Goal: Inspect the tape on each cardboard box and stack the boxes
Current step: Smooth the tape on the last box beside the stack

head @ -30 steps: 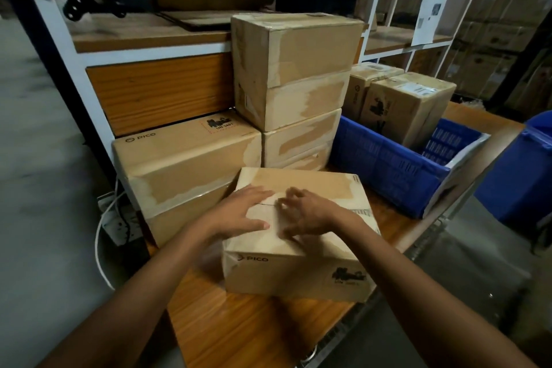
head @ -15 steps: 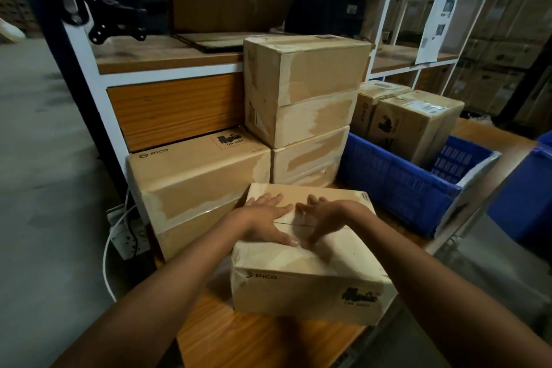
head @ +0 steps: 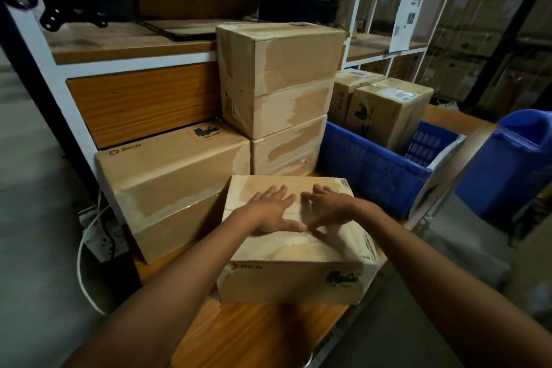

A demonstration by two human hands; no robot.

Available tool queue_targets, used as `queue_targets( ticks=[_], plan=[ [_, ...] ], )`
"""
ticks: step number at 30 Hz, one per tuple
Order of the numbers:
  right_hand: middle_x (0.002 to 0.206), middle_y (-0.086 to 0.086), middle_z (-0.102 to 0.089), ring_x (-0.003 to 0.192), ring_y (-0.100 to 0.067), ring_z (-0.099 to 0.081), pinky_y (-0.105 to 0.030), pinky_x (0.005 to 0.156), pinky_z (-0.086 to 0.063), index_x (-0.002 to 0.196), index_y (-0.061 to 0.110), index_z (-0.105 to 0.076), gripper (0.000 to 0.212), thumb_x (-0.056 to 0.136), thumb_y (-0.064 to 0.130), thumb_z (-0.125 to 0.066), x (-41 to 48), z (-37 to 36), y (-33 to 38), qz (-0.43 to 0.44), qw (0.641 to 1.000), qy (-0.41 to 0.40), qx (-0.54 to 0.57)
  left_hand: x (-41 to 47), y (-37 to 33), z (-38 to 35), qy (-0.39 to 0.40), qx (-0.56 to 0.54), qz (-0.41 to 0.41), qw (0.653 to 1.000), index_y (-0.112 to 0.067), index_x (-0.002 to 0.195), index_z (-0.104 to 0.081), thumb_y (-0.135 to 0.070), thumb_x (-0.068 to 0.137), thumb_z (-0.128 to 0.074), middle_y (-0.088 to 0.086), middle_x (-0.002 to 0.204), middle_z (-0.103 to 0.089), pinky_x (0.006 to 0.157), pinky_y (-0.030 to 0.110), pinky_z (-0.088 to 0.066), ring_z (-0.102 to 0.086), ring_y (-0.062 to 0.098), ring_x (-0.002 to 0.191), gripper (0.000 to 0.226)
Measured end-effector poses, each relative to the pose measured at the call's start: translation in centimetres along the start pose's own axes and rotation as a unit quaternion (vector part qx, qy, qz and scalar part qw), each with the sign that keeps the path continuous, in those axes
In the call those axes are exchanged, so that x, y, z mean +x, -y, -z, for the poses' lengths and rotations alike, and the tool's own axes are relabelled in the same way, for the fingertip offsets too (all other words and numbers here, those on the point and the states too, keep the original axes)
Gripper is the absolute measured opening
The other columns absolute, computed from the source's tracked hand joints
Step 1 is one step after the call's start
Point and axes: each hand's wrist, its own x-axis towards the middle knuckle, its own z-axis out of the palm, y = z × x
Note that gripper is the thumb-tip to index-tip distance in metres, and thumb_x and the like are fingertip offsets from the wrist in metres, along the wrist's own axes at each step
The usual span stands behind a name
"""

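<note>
**Head view: both hands pressed flat on the near box's taped top**

The left hand (head: 273, 212) and right hand (head: 327, 207) lie palm down, side by side, on top of the box (head: 295, 281). The fingers are straight, spread and point away from the person. Neither hand curls round anything. The thumbs reach toward each other and nearly meet over the seam. The tape (head: 298, 240) shows as a glossy band on the top face, and the seam line runs left to right under the hands.

The box sits upright on the table (head: 254, 334), near its front edge. Its long axis runs left to right, slightly skewed. The long printed side, marked PICO, faces the person.

Just behind and to the left is a left stack (head: 173, 164) of two boxes, its long side angled toward the near box. Behind the box in the middle rises a taller stack (head: 280, 69), with taped seams showing on its front faces. To the right of that, a blue crate (head: 367, 164) holds more cartons (head: 388, 110), which stand upright. A blue bin (head: 513, 164) stands off the table's right end, and a shelf (head: 128, 42) runs behind the stacks.
</note>
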Motion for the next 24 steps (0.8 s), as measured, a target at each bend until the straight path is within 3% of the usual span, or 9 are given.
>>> queue_targets(
  ticks=[3,6,8,11,13,15,18,22,24],
  plan=[
    [0.153,-0.002,-0.034,0.131,-0.026,-0.043,-0.043,0.107,-0.043,0.151,0.034,-0.036,0.067,0.092,0.049,-0.064,-2.1,-0.4,-0.1,0.002,0.999,-0.010,0.038,-0.9,1.5,-0.8,-0.025,-0.029,-0.021,0.999,-0.034,0.160,-0.005,-0.069,0.092,-0.047,-0.003,0.167,0.011,0.125,0.044,0.002,0.013,0.018,0.153,0.087],
    [0.168,-0.003,0.008,0.155,-0.028,0.002,-0.053,0.125,-0.012,0.160,0.037,-0.005,0.070,0.101,0.060,-0.035,-3.8,-3.6,-0.5,0.003,0.999,-0.034,0.002,-1.1,2.2,-2.2,-0.046,-0.005,-0.024,0.999,-0.039,0.158,-0.005,-0.067,0.096,-0.037,-0.004,0.165,0.016,0.123,0.041,0.007,0.018,0.015,0.151,0.076],
    [0.166,-0.003,0.018,0.154,-0.024,0.014,-0.052,0.126,-0.002,0.160,0.036,0.002,0.070,0.102,0.062,-0.027,-3.7,-4.2,-0.7,-0.002,0.999,-0.038,0.003,-0.9,2.2,-2.3,-0.035,0.006,-0.025,0.999,-0.040,0.157,-0.003,-0.066,0.097,-0.034,-0.004,0.165,0.018,0.122,0.041,0.008,0.020,0.015,0.151,0.072],
    [0.169,-0.006,-0.006,0.154,-0.027,-0.009,-0.051,0.124,-0.018,0.159,0.034,-0.017,0.065,0.102,0.057,-0.037,-4.1,-3.1,0.4,-0.021,0.999,-0.048,0.005,-1.7,1.3,-2.0,-0.061,-0.002,-0.011,0.998,-0.039,0.157,-0.017,-0.060,0.100,-0.035,-0.004,0.167,0.005,0.125,0.042,-0.003,0.007,0.016,0.154,0.063],
    [0.157,-0.001,-0.037,0.139,-0.021,-0.040,-0.041,0.111,-0.038,0.147,0.031,-0.046,0.048,0.102,0.049,-0.046,-5.5,-3.4,2.0,-0.039,0.990,-0.128,0.035,-3.4,0.2,-2.4,-0.149,-0.001,0.002,0.989,-0.033,0.148,-0.046,-0.049,0.103,-0.042,-0.002,0.162,-0.029,0.117,0.039,-0.029,-0.024,0.023,0.148,0.048],
    [0.141,0.005,-0.054,0.124,-0.015,-0.051,-0.030,0.099,-0.043,0.128,0.029,-0.062,0.033,0.102,0.044,-0.048,-7.2,-5.2,3.5,-0.047,0.975,-0.211,0.053,-5.6,-0.9,-3.6,-0.274,0.018,-0.010,0.961,-0.022,0.115,-0.072,-0.037,0.101,-0.051,-0.002,0.119,-0.058,0.087,0.033,-0.049,-0.053,0.019,0.111,0.030],
    [0.129,0.006,-0.062,0.120,-0.014,-0.054,-0.029,0.098,-0.042,0.124,0.026,-0.065,0.035,0.106,0.040,-0.039,-8.3,-7.9,4.5,-0.014,0.958,-0.281,0.050,-7.9,-1.3,-5.7,-0.356,-0.023,-0.012,0.934,-0.017,0.088,-0.073,-0.029,0.098,-0.057,-0.006,0.088,-0.055,0.068,0.029,-0.049,-0.052,0.011,0.083,0.022],
    [0.105,0.008,-0.064,0.103,-0.015,-0.060,-0.033,0.086,-0.053,0.103,0.024,-0.069,0.030,0.102,0.043,-0.046,-6.8,-7.0,3.7,-0.017,0.968,-0.249,0.041,-7.2,0.0,-4.9,-0.312,-0.059,-0.022,0.948,-0.016,0.090,-0.076,-0.029,0.098,-0.059,-0.009,0.084,-0.053,0.066,0.026,-0.043,-0.048,0.008,0.083,0.023],
    [0.109,0.008,-0.063,0.102,-0.014,-0.059,-0.033,0.086,-0.053,0.105,0.026,-0.070,0.025,0.099,0.044,-0.053,-6.1,-6.2,4.4,-0.014,0.967,-0.245,0.072,-6.7,1.0,-4.0,-0.296,-0.065,-0.037,0.952,-0.016,0.094,-0.077,-0.027,0.097,-0.061,-0.009,0.087,-0.056,0.072,0.029,-0.046,-0.049,0.010,0.088,0.020]
  ],
)
